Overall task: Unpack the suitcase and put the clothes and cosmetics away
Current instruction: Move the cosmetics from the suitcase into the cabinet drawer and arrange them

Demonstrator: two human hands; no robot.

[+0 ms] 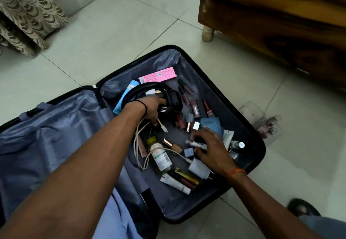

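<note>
Head view: the left hand (pixel 152 108) grips a black pouch (pixel 169 98) and white cable (pixel 142 139), probably gathering them to lift out. The right hand (pixel 211 148), fingers spread, picks at a small tube (pixel 195 143). The suitcase (pixel 221 81) lies open on the floor (pixel 112 38); one pink box (pixel 157 75) and two small bottles remain among the scattered cosmetics.
</note>
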